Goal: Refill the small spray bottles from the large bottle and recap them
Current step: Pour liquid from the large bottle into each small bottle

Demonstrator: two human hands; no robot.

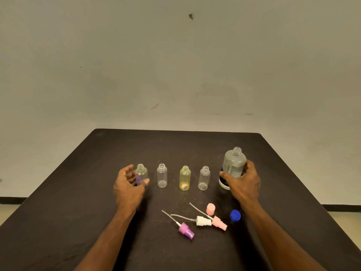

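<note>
Four uncapped small bottles stand in a row on the black table (78, 192). The leftmost one (142, 171) is clear with a purple tint low down, and my left hand (129, 184) wraps it, thumb in front and fingers behind. To its right stand a clear bottle (162, 176), a yellow bottle (185, 178) and another clear bottle (204, 178). My right hand (242, 182) grips the large uncapped bottle (233, 165) at the right end of the row; it leans slightly. Its blue cap (235, 215) lies on the table near my right wrist.
In front of the row lie three spray heads with dip tubes: purple (186, 230), white (203, 221) and pink (219, 223). A pink overcap (211, 208) stands beside them. The table's far edge meets a pale wall.
</note>
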